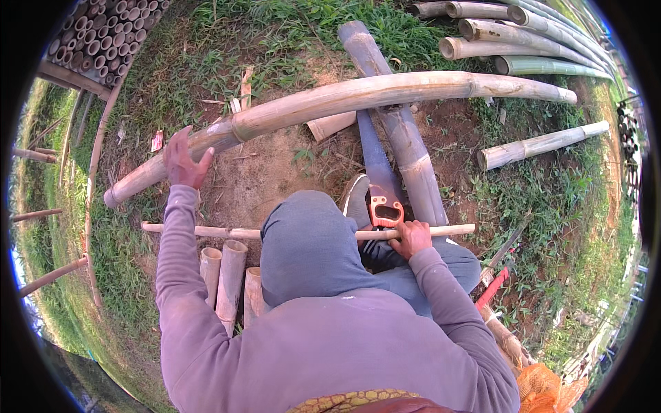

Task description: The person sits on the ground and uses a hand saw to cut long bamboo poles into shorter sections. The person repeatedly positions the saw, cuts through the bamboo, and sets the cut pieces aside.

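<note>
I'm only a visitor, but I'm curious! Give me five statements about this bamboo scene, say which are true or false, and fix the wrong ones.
1. The right hand grips a thin, pale stick. True.
2. The left hand is spread at the long tan bamboo pole. True.
3. The metal saw with an orange handle is in the left hand. False: the saw is well away from the left hand, beside the dark shoe.
4. The long tan bamboo pole passes under the thick greyish bamboo pole. False: it crosses over it.
5. Short, tan bamboo pieces are at the person's left side. True.
</note>
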